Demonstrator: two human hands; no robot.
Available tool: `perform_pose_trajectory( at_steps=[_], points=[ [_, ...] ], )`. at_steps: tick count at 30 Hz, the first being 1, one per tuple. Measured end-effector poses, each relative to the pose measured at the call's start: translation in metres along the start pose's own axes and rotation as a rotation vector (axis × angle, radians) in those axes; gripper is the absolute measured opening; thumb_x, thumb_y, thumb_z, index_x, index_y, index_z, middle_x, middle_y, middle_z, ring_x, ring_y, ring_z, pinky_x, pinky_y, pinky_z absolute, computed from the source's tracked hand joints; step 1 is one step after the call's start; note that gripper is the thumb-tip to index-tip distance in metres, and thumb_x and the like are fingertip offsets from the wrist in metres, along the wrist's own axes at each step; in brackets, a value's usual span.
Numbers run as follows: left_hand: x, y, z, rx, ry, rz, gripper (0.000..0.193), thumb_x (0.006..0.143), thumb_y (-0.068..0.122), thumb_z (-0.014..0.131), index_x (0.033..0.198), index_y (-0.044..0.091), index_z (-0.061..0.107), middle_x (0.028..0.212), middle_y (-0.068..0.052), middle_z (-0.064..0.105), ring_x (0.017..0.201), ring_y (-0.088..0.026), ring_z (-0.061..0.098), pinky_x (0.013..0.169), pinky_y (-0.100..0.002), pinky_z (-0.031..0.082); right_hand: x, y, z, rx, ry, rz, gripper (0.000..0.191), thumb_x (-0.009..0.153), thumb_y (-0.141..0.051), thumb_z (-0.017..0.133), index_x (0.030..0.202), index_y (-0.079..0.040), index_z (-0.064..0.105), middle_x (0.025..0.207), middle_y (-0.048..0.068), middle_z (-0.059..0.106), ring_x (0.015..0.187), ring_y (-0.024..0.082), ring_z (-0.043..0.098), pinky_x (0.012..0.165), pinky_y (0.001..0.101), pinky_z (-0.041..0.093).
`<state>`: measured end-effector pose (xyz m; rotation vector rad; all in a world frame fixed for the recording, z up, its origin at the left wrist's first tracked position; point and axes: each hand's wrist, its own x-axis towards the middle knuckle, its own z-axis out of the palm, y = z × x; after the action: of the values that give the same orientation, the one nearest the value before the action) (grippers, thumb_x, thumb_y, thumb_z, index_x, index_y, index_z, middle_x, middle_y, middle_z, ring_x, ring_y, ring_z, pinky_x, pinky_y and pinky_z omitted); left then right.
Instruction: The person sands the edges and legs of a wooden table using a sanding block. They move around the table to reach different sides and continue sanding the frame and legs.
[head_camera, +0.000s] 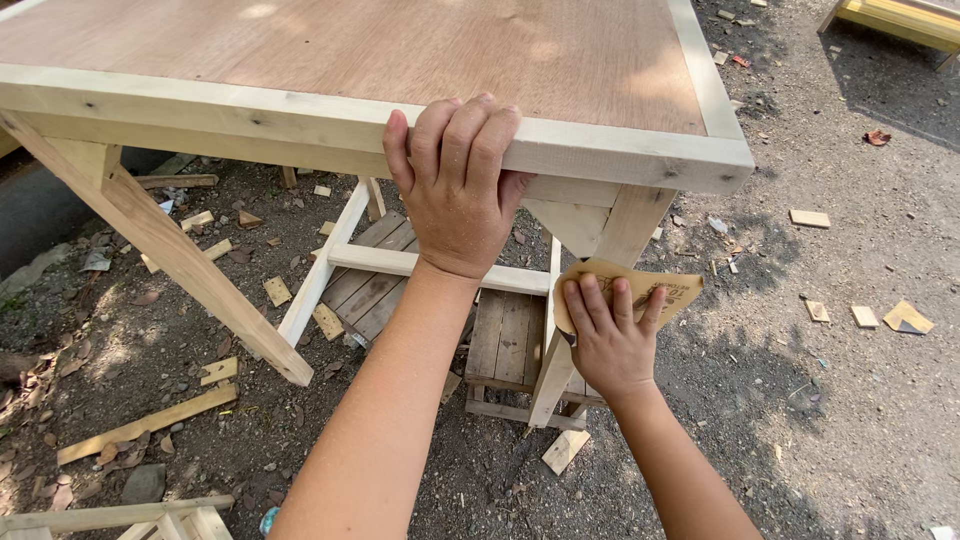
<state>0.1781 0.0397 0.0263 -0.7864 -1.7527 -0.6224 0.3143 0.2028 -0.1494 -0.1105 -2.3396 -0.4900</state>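
Note:
My left hand (455, 180) grips the front edge of a wooden table (300, 120), fingers curled over its pale frame and thumb side underneath. The tabletop is reddish plywood bordered by light timber. My right hand (608, 335) presses a tan sheet of sandpaper (655, 288) against the table's front right leg (580, 310), fingers spread flat on the sheet. The leg slants down to the ground.
The slanted left leg (170, 250) and a cross rail (440, 268) sit under the table, above a slatted pallet (500, 340). Wood offcuts (150, 420) litter the dirt and gravel ground. A yellow wooden piece (900, 20) lies at the far top right.

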Motion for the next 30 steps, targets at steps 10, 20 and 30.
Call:
perform_pose_trajectory(
  at_steps=[10,20,30],
  points=[
    [-0.001,-0.005,0.001,0.012,-0.029,0.027,0.044,0.105,0.054,0.068,0.136,0.028,0.051,0.134,0.008,0.054,0.136,-0.019,0.046,0.13,-0.048,0.012,0.021,0.004,-0.013,-0.146,0.059,-0.068,0.056,0.106,-0.031,0.046,0.162,-0.031,0.051,0.177,-0.011,0.011,0.161,0.035,-0.01,0.127,0.0661,-0.01],
    [0.002,0.0,-0.002,0.014,-0.026,-0.005,0.046,0.104,0.052,0.068,0.138,0.026,0.052,0.136,0.006,0.055,0.137,-0.021,0.045,0.13,-0.05,0.013,-0.011,0.012,0.008,-0.07,-0.006,-0.039,0.062,0.109,-0.048,0.052,0.167,-0.026,0.042,0.177,-0.002,0.012,0.159,0.042,-0.008,0.128,0.061,-0.008],
    [0.001,-0.009,-0.011,0.043,-0.055,0.094,0.046,0.106,0.053,0.068,0.14,0.027,0.05,0.133,0.006,0.055,0.133,-0.019,0.047,0.125,-0.045,0.02,0.012,0.015,-0.018,0.135,0.118,-0.013,0.056,0.109,-0.033,0.059,0.163,-0.023,0.047,0.175,0.017,0.018,0.16,0.041,-0.001,0.126,0.0674,-0.004]
  ],
)
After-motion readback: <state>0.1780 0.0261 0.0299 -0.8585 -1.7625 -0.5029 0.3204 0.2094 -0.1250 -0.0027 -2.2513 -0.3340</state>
